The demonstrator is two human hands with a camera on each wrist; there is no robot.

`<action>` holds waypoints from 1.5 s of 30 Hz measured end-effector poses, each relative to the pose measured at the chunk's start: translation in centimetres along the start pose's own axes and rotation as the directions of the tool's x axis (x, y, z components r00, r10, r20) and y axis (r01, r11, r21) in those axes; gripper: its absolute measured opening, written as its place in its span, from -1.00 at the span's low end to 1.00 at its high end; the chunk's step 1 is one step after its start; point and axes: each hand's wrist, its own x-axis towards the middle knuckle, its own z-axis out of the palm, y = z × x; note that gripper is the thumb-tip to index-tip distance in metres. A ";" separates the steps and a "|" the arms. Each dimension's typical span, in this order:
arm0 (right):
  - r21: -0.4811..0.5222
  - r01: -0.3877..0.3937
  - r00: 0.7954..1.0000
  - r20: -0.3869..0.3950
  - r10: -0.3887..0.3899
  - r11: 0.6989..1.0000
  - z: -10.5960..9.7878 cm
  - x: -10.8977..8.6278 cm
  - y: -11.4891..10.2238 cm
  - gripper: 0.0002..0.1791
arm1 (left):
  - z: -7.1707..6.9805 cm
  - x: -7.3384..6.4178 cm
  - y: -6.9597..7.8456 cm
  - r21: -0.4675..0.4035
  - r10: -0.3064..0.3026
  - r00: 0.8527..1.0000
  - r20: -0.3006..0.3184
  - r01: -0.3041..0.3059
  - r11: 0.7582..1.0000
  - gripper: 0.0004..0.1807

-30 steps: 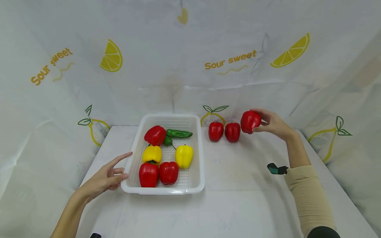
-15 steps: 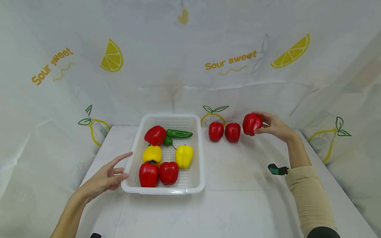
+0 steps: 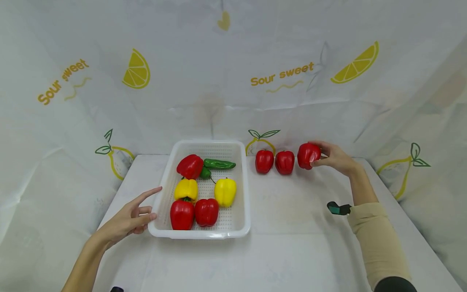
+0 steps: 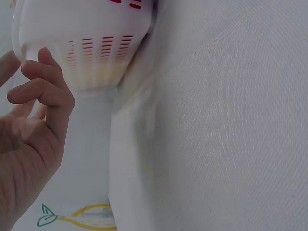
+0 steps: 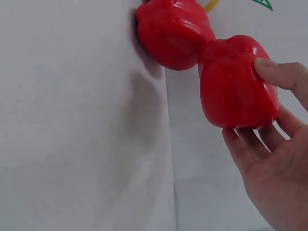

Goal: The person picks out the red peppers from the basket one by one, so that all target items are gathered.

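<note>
My right hand (image 3: 335, 159) grips a red bell pepper (image 3: 307, 155) at the back right, thumb on one side and fingers on the other. In the right wrist view this pepper (image 5: 236, 86) is held just above the table's back edge, overlapping a second red pepper (image 5: 175, 33). Two more red bell peppers, one in the middle (image 3: 284, 162) and one further left (image 3: 264, 161), stand beside it in a row. My left hand (image 3: 127, 217) touches the left rim of a white plastic basket (image 3: 204, 234), index finger stretched along it, the other fingers loosely bent.
Inside the basket lie red bell peppers (image 3: 182, 215), two yellow bell peppers (image 3: 225, 192) and green peppers (image 3: 219, 164). A white cloth with lemon prints hangs behind the white table (image 3: 292, 251). A dark strap (image 3: 338, 208) sticks out by the right sleeve.
The right hand has lowered the red bell pepper slightly toward the table, close to the row's right end. The left hand and the basket have stayed put.
</note>
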 end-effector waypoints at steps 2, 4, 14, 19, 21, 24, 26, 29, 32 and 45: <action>-0.007 -0.005 1.000 0.001 0.005 1.000 0.0 0.1 0.3 -0.04 | 0.0 0.0 0.0 0.000 0.003 1.000 0.001 -0.003 1.000 -0.17; -0.018 -0.011 1.000 0.008 0.011 1.000 0.1 0.3 0.8 -0.03 | 0.0 0.0 0.0 0.001 0.004 1.000 0.001 -0.004 1.000 -0.17; -0.035 -0.052 0.998 0.034 0.053 0.998 0.9 0.9 2.1 -0.04 | 0.1 -0.2 0.1 -0.011 -0.037 0.999 -0.009 0.037 0.999 -0.15; -0.021 -0.061 0.997 0.052 0.062 0.998 1.3 1.1 2.3 -0.03 | 0.1 -0.2 0.0 -0.008 -0.042 0.999 -0.015 0.042 0.999 -0.15; -0.018 -0.069 0.996 0.056 0.070 0.997 1.3 1.2 2.4 -0.03 | 0.1 -0.1 0.0 -0.005 -0.041 0.999 -0.016 0.040 0.999 -0.15; -0.013 -0.092 0.994 0.056 0.093 0.996 1.4 1.2 2.5 -0.02 | 0.2 -0.1 0.1 -0.004 -0.041 0.999 -0.017 0.041 0.999 -0.15; -0.007 -0.097 0.993 0.060 0.098 0.995 1.5 1.2 2.5 -0.01 | 0.2 -0.2 0.1 -0.003 -0.047 0.999 -0.020 0.047 0.999 -0.16; 0.011 -0.103 0.993 0.062 0.102 0.995 1.7 1.3 2.6 -0.01 | 0.3 -0.2 0.2 -0.002 -0.049 0.999 -0.020 0.049 0.999 -0.15; 0.021 -0.093 0.994 0.064 0.092 0.995 1.8 1.4 2.8 -0.01 | 0.4 -0.2 0.2 -0.002 -0.054 0.998 -0.024 0.054 0.999 -0.16; 0.039 -0.065 0.996 0.062 0.063 0.997 2.0 1.4 2.9 -0.03 | 0.2 -0.1 0.2 -0.014 -0.052 0.998 -0.022 0.051 0.999 -0.15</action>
